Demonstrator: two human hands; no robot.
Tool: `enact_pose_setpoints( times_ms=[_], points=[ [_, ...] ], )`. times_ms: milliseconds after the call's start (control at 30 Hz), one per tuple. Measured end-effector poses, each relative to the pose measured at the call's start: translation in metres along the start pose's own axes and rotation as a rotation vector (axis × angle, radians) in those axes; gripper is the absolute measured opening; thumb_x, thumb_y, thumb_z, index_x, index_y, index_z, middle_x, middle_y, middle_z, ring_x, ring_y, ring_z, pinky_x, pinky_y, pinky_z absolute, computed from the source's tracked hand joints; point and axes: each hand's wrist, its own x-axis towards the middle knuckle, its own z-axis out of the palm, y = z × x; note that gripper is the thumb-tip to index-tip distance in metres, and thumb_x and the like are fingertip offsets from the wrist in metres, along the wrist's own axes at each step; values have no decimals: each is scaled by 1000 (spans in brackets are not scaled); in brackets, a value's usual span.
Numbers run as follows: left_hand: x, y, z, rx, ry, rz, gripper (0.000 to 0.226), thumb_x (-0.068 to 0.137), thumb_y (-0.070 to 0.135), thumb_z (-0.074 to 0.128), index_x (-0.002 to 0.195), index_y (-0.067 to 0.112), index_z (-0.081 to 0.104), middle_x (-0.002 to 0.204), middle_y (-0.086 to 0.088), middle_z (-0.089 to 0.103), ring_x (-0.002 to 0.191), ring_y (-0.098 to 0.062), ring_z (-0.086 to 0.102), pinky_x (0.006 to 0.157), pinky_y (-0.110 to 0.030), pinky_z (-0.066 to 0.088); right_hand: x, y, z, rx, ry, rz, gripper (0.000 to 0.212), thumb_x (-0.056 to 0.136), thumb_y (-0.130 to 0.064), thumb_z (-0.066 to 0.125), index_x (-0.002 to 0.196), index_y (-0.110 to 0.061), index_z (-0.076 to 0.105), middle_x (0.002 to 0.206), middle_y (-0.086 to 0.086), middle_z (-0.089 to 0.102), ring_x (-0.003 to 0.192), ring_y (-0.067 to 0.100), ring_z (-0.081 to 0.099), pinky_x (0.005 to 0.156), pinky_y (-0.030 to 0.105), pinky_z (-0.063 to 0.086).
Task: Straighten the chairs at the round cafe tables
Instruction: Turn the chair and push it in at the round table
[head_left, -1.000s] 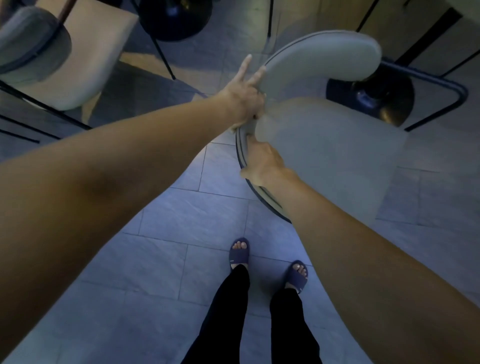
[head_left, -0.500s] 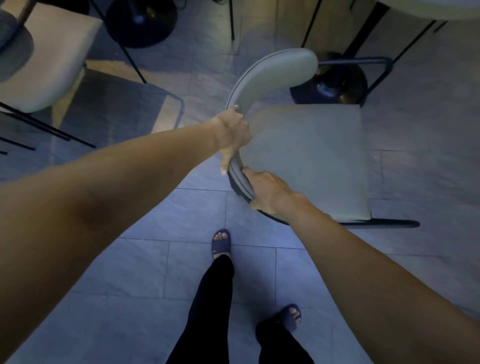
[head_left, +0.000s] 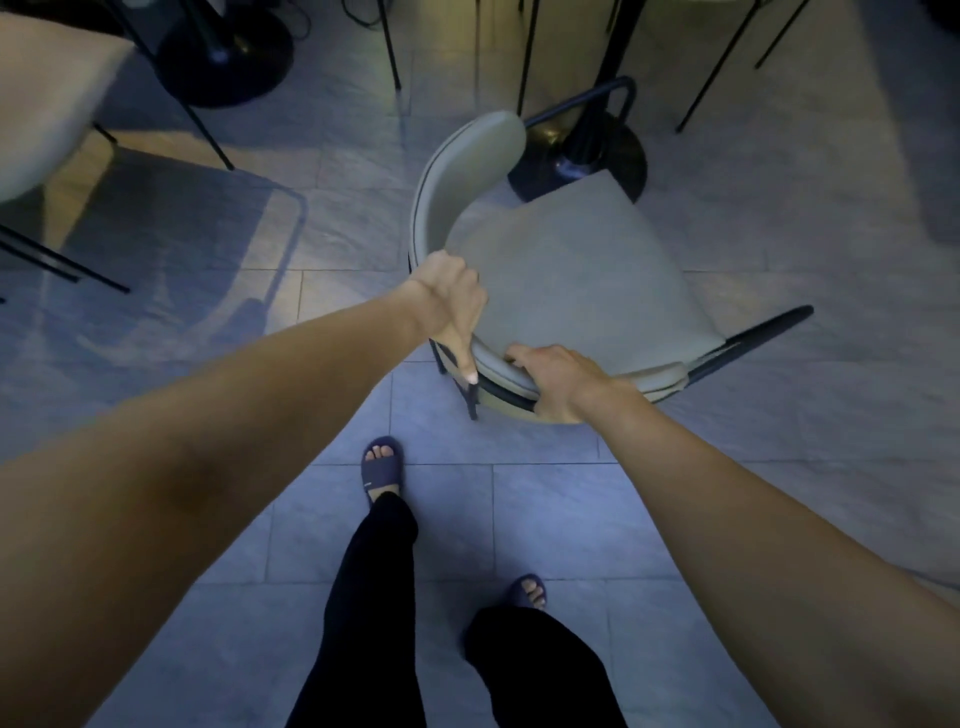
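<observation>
A grey padded chair (head_left: 571, 270) with a curved backrest and dark metal frame stands on the tiled floor in front of me. My left hand (head_left: 452, 301) is closed over the top of the curved backrest, thumb pointing down its outer side. My right hand (head_left: 561, 382) grips the backrest rim a little to the right, nearer me. The seat faces away toward a black round table base (head_left: 587, 156). The table top is out of view.
A second pale chair (head_left: 47, 104) with thin black legs stands at the far left. Another black table base (head_left: 228, 52) sits at top left. More thin chair legs (head_left: 524, 57) cross the top. My feet in blue slippers (head_left: 382, 467) stand just behind the chair.
The chair has swung round, its seat now pointing up and right toward the table base. Both hands stayed on the backrest. My right foot stepped back.
</observation>
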Motion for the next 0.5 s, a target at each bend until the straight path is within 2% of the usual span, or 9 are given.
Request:
enact_pose_setpoints(
  times_ms=[100,200,267,333,400,433,500],
  points=[
    [2,46,-11,-58,38,-33,100,30,107,41,72,19,61,67,2,55,67,-20,58,66,-28,48,-28,35,5,47,-10,64,51,81,-4,58,124,-29,47,114,10,58,95,33,59,78,37,51],
    [3,91,-26,-106,45,-28,92,39,105,39,71,21,61,63,3,54,64,-19,60,62,-25,46,-54,65,13,18,25,143,48,82,-1,53,123,-27,49,116,10,59,98,33,59,77,35,47],
    [4,120,-35,-137,49,-24,88,44,103,41,73,22,60,63,2,52,66,-20,61,64,-26,45,-69,79,19,-34,59,198,42,83,-4,53,120,-24,49,116,10,60,102,33,59,82,35,46],
    [7,145,-45,-164,72,-26,83,51,99,44,76,21,57,70,1,55,70,-21,59,69,-28,49,-78,87,25,-82,90,242,35,84,-12,56,117,-22,49,117,8,62,108,31,60,89,38,41],
    [10,167,-53,-212,111,-1,73,58,92,50,80,24,57,84,0,65,78,-23,62,66,-27,44,-84,92,30,-95,110,290,30,86,-22,58,114,-23,49,119,6,63,113,29,59,103,48,34],
    [13,174,-54,-236,126,32,68,62,88,53,84,24,61,93,-2,70,85,-24,66,66,-27,40,-85,93,34,-97,104,313,30,87,-25,58,116,-23,49,121,5,62,115,28,59,108,53,28],
    [20,173,-48,-272,116,109,74,63,85,58,93,18,68,102,-7,72,96,-27,68,70,-29,41,-84,97,39,-123,79,340,36,88,-30,61,121,-24,48,125,5,59,118,28,57,112,60,18]
  ],
)
